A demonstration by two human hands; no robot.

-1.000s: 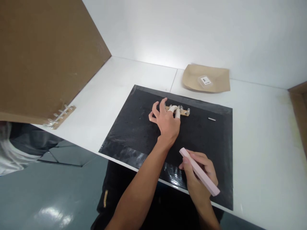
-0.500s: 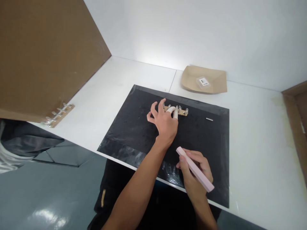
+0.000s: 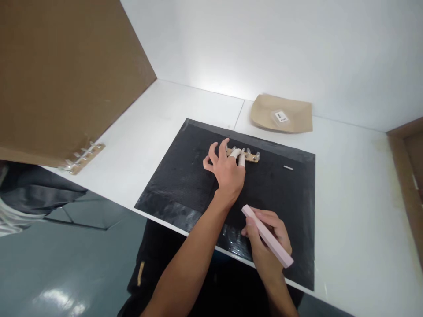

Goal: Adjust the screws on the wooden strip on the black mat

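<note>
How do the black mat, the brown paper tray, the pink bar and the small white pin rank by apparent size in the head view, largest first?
1. black mat
2. brown paper tray
3. pink bar, though it lies nearer the camera, so this is unsure
4. small white pin

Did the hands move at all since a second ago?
Hardly. The right hand, holding the pink bar, slid slightly left along the black mat. The left hand kept its fingers on the small wooden strip. Nothing was picked up or let go.
</note>
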